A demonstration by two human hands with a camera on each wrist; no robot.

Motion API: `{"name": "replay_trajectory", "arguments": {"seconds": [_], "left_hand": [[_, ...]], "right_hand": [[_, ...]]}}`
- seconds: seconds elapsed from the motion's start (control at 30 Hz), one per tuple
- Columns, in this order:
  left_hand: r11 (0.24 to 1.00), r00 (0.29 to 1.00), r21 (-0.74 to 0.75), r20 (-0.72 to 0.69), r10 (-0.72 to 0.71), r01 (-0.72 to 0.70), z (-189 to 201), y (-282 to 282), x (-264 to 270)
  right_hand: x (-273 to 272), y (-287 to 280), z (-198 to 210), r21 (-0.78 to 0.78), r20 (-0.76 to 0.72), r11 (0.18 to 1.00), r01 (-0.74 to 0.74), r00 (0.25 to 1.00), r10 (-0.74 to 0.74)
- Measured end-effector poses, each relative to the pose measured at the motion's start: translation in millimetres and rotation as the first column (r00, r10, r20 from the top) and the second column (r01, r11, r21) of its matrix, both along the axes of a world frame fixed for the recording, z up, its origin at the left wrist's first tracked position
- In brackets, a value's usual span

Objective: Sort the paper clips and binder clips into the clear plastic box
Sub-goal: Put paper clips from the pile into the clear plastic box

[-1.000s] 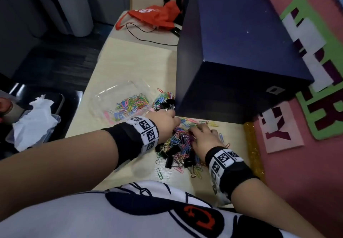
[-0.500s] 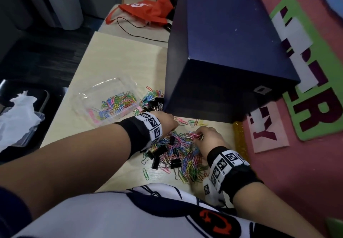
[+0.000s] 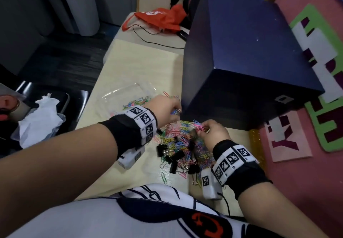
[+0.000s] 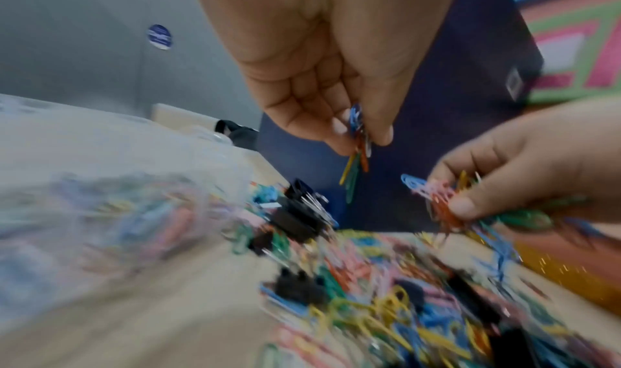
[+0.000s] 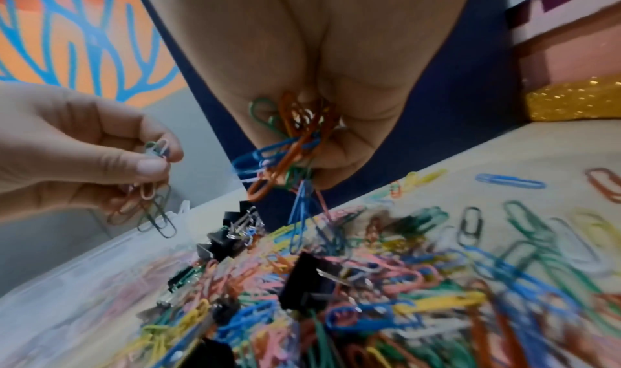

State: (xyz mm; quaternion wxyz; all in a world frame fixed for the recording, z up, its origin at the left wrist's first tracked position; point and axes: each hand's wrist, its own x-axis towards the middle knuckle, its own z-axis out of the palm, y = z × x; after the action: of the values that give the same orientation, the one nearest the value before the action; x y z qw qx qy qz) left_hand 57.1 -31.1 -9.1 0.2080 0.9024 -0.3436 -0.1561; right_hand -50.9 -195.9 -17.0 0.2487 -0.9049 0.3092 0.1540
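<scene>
- Clips could spill: your left hand (image 3: 168, 108) pinches a few paper clips (image 4: 355, 145) and your right hand (image 3: 213, 133) clutches a tangled bunch (image 5: 292, 140), strands trailing into the pile (image 3: 182, 145) at frame centre.
- Binder clips (image 3: 173, 157) may snag and ride along.
- Only the head view shows the clear plastic box (image 3: 130, 96), left of centre, part-filled; the wrist views show the grips.

Below both hands' (image 3: 167, 109) (image 3: 213, 133) pinches lies the clip pile (image 3: 182, 148); left of them the box (image 3: 130, 94), behind them a big carton (image 3: 250, 56).
</scene>
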Motion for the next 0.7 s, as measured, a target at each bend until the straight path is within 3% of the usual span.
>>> {"name": "replay_trajectory", "arguments": {"seconds": [0.1,0.23,0.4,0.53,0.63,0.7], "left_hand": [[0.990,0.993,-0.083,-0.010,0.117,-0.118,9,30,18],[0.969,0.971,-0.055,0.017,0.240,-0.239,8,75,44],[0.971,0.973,0.058,-0.018,0.231,-0.230,-4,106,57],[0.984,0.980,0.063,-0.099,0.171,-0.165,-7,111,59],[0.984,0.978,0.048,-0.108,0.177,-0.172,-7,113,62],[0.981,0.976,0.044,-0.099,0.192,-0.188,-8,115,64]], "right_hand": [[9,12,6,0.008,0.012,0.999,-0.046,0.999,0.046],[29,41,15,0.121,0.077,0.991,-0.063,0.996,0.054],[68,87,18,0.277,0.148,0.958,-0.075,0.988,0.035],[100,118,23,0.289,0.077,0.953,-0.095,0.994,0.076],[118,128,23,0.349,-0.053,0.937,0.025,0.999,-0.007],[126,131,21,0.516,-0.048,0.839,0.172,0.984,-0.172]]}}
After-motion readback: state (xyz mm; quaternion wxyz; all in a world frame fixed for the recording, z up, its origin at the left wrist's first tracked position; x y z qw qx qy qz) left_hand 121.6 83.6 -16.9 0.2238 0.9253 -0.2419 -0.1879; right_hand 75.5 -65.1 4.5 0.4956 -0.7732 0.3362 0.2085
